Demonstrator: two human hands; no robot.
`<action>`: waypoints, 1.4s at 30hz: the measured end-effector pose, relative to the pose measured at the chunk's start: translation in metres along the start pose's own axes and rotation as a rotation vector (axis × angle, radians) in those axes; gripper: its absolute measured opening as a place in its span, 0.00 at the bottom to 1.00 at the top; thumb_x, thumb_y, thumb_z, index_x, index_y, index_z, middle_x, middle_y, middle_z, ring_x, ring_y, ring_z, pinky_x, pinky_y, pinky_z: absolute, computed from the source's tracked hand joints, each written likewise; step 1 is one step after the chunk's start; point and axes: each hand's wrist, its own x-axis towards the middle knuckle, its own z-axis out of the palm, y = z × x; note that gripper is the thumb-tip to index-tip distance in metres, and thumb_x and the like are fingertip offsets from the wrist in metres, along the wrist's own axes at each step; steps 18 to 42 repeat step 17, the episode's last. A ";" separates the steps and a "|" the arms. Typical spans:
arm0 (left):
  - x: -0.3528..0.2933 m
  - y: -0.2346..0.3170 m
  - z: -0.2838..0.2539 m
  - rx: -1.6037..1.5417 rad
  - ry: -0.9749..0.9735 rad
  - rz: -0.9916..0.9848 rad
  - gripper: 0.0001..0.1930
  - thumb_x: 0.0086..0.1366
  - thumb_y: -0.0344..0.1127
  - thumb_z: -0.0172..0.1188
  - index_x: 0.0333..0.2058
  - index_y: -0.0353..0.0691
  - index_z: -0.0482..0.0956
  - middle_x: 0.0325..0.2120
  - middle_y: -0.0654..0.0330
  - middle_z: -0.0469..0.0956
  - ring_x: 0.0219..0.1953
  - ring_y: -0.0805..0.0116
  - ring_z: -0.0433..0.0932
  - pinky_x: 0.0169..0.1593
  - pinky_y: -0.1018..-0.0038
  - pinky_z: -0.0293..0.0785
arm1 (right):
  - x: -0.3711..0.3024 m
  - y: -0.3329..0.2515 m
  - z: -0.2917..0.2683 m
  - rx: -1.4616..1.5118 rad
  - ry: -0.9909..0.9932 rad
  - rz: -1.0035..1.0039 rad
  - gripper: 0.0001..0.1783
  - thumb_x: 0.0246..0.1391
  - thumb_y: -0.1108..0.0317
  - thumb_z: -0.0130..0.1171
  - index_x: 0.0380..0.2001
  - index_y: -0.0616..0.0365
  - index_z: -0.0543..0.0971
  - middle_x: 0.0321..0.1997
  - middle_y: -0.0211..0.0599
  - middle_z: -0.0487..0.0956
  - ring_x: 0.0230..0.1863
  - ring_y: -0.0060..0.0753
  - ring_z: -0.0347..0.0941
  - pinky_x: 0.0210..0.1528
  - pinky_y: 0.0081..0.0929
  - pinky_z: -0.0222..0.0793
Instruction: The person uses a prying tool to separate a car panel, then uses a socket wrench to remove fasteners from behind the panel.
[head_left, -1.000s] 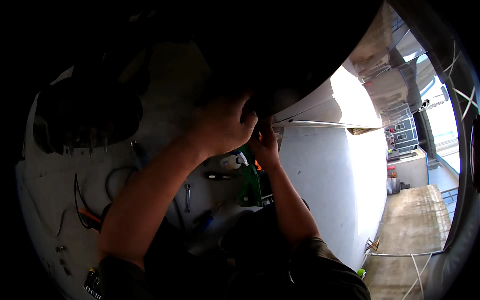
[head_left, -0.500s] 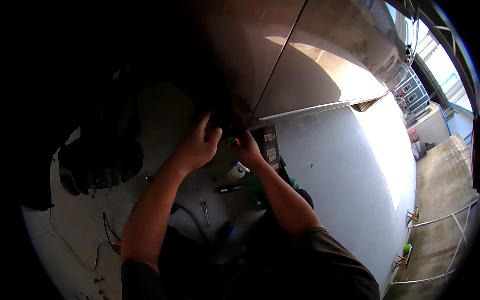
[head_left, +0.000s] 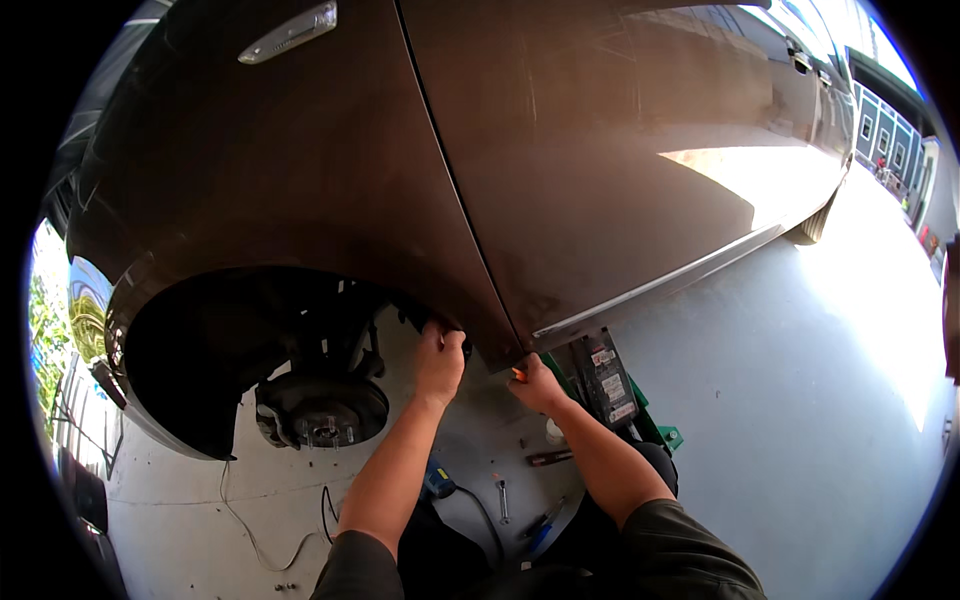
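Note:
A brown car's front fender (head_left: 300,200) fills the view before me, its wheel off and the brake disc (head_left: 330,410) bare in the arch. My left hand (head_left: 440,362) is closed at the rear edge of the wheel arch, pinching the black fender liner (head_left: 408,308); its fingertips are partly hidden. Beside it, my right hand (head_left: 538,384) is closed around a small orange-handled tool (head_left: 519,375) at the fender's lower rear corner, just below the door seam. The tool's tip is hidden.
Under the sill lies a dark box with labels (head_left: 612,385) next to a green metal frame (head_left: 670,436). On the grey floor below my hands are a wrench (head_left: 503,502), a blue-handled tool (head_left: 541,537), a blue corded power tool (head_left: 438,478) and a black-and-red tool (head_left: 549,458). A thin cable (head_left: 255,545) runs at left.
My view has tilted up and turned left, showing more of the fender and wheel arch, and the picture is brighter. My left hand's fingers have closed at the arch edge; my right hand keeps its hold.

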 end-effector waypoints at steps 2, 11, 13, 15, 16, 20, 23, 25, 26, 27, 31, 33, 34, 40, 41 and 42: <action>-0.005 0.010 0.015 0.079 0.029 0.024 0.22 0.66 0.34 0.52 0.57 0.33 0.70 0.49 0.52 0.77 0.51 0.57 0.75 0.59 0.67 0.68 | -0.002 0.011 -0.004 -0.010 0.009 -0.005 0.31 0.49 0.59 0.70 0.50 0.64 0.69 0.47 0.58 0.80 0.52 0.60 0.78 0.51 0.46 0.73; -0.015 0.026 0.002 0.213 0.028 0.129 0.28 0.65 0.31 0.52 0.63 0.30 0.60 0.53 0.42 0.74 0.54 0.49 0.75 0.59 0.63 0.71 | -0.035 -0.022 0.035 0.007 -0.285 0.183 0.27 0.49 0.57 0.65 0.48 0.67 0.78 0.43 0.54 0.84 0.45 0.52 0.83 0.50 0.42 0.77; -0.011 0.028 0.022 0.190 -0.001 0.114 0.29 0.65 0.31 0.53 0.63 0.30 0.59 0.54 0.42 0.73 0.54 0.49 0.75 0.59 0.63 0.71 | -0.037 0.021 0.046 -0.109 -0.412 0.228 0.26 0.49 0.58 0.64 0.47 0.66 0.80 0.40 0.51 0.85 0.40 0.48 0.83 0.46 0.39 0.78; -0.007 0.028 0.046 0.163 -0.032 0.100 0.30 0.64 0.31 0.54 0.63 0.30 0.59 0.55 0.41 0.73 0.54 0.49 0.75 0.59 0.63 0.71 | -0.040 0.059 0.046 -0.227 -0.553 0.241 0.28 0.48 0.58 0.63 0.50 0.65 0.79 0.42 0.51 0.85 0.40 0.46 0.83 0.45 0.38 0.78; -0.004 0.025 0.052 0.138 -0.032 0.140 0.31 0.64 0.32 0.54 0.64 0.31 0.58 0.58 0.40 0.72 0.56 0.49 0.75 0.60 0.62 0.71 | -0.045 0.068 0.046 -0.323 -0.730 0.235 0.30 0.48 0.58 0.63 0.53 0.64 0.78 0.43 0.51 0.85 0.41 0.45 0.83 0.45 0.37 0.78; -0.005 0.011 0.019 0.183 0.005 0.156 0.32 0.64 0.33 0.55 0.65 0.31 0.57 0.61 0.39 0.71 0.58 0.49 0.75 0.60 0.61 0.70 | -0.078 0.045 0.073 -0.051 -0.710 0.063 0.41 0.50 0.56 0.61 0.67 0.60 0.68 0.47 0.53 0.85 0.43 0.44 0.84 0.49 0.40 0.79; -0.005 0.011 0.019 0.183 0.005 0.156 0.32 0.64 0.33 0.55 0.65 0.31 0.57 0.61 0.39 0.71 0.58 0.49 0.75 0.60 0.61 0.70 | -0.078 0.045 0.073 -0.051 -0.710 0.063 0.41 0.50 0.56 0.61 0.67 0.60 0.68 0.47 0.53 0.85 0.43 0.44 0.84 0.49 0.40 0.79; -0.005 0.011 0.019 0.183 0.005 0.156 0.32 0.64 0.33 0.55 0.65 0.31 0.57 0.61 0.39 0.71 0.58 0.49 0.75 0.60 0.61 0.70 | -0.078 0.045 0.073 -0.051 -0.710 0.063 0.41 0.50 0.56 0.61 0.67 0.60 0.68 0.47 0.53 0.85 0.43 0.44 0.84 0.49 0.40 0.79; -0.005 0.011 0.019 0.183 0.005 0.156 0.32 0.64 0.33 0.55 0.65 0.31 0.57 0.61 0.39 0.71 0.58 0.49 0.75 0.60 0.61 0.70 | -0.078 0.045 0.073 -0.051 -0.710 0.063 0.41 0.50 0.56 0.61 0.67 0.60 0.68 0.47 0.53 0.85 0.43 0.44 0.84 0.49 0.40 0.79; -0.005 0.011 0.019 0.183 0.005 0.156 0.32 0.64 0.33 0.55 0.65 0.31 0.57 0.61 0.39 0.71 0.58 0.49 0.75 0.60 0.61 0.70 | -0.078 0.045 0.073 -0.051 -0.710 0.063 0.41 0.50 0.56 0.61 0.67 0.60 0.68 0.47 0.53 0.85 0.43 0.44 0.84 0.49 0.40 0.79; -0.005 0.011 0.019 0.183 0.005 0.156 0.32 0.64 0.33 0.55 0.65 0.31 0.57 0.61 0.39 0.71 0.58 0.49 0.75 0.60 0.61 0.70 | -0.078 0.045 0.073 -0.051 -0.710 0.063 0.41 0.50 0.56 0.61 0.67 0.60 0.68 0.47 0.53 0.85 0.43 0.44 0.84 0.49 0.40 0.79; -0.005 0.011 0.019 0.183 0.005 0.156 0.32 0.64 0.33 0.55 0.65 0.31 0.57 0.61 0.39 0.71 0.58 0.49 0.75 0.60 0.61 0.70 | -0.078 0.045 0.073 -0.051 -0.710 0.063 0.41 0.50 0.56 0.61 0.67 0.60 0.68 0.47 0.53 0.85 0.43 0.44 0.84 0.49 0.40 0.79; -0.005 0.011 0.019 0.183 0.005 0.156 0.32 0.64 0.33 0.55 0.65 0.31 0.57 0.61 0.39 0.71 0.58 0.49 0.75 0.60 0.61 0.70 | -0.078 0.045 0.073 -0.051 -0.710 0.063 0.41 0.50 0.56 0.61 0.67 0.60 0.68 0.47 0.53 0.85 0.43 0.44 0.84 0.49 0.40 0.79; -0.005 0.011 0.019 0.183 0.005 0.156 0.32 0.64 0.33 0.55 0.65 0.31 0.57 0.61 0.39 0.71 0.58 0.49 0.75 0.60 0.61 0.70 | -0.078 0.045 0.073 -0.051 -0.710 0.063 0.41 0.50 0.56 0.61 0.67 0.60 0.68 0.47 0.53 0.85 0.43 0.44 0.84 0.49 0.40 0.79; -0.005 0.011 0.019 0.183 0.005 0.156 0.32 0.64 0.33 0.55 0.65 0.31 0.57 0.61 0.39 0.71 0.58 0.49 0.75 0.60 0.61 0.70 | -0.078 0.045 0.073 -0.051 -0.710 0.063 0.41 0.50 0.56 0.61 0.67 0.60 0.68 0.47 0.53 0.85 0.43 0.44 0.84 0.49 0.40 0.79; -0.005 0.011 0.019 0.183 0.005 0.156 0.32 0.64 0.33 0.55 0.65 0.31 0.57 0.61 0.39 0.71 0.58 0.49 0.75 0.60 0.61 0.70 | -0.078 0.045 0.073 -0.051 -0.710 0.063 0.41 0.50 0.56 0.61 0.67 0.60 0.68 0.47 0.53 0.85 0.43 0.44 0.84 0.49 0.40 0.79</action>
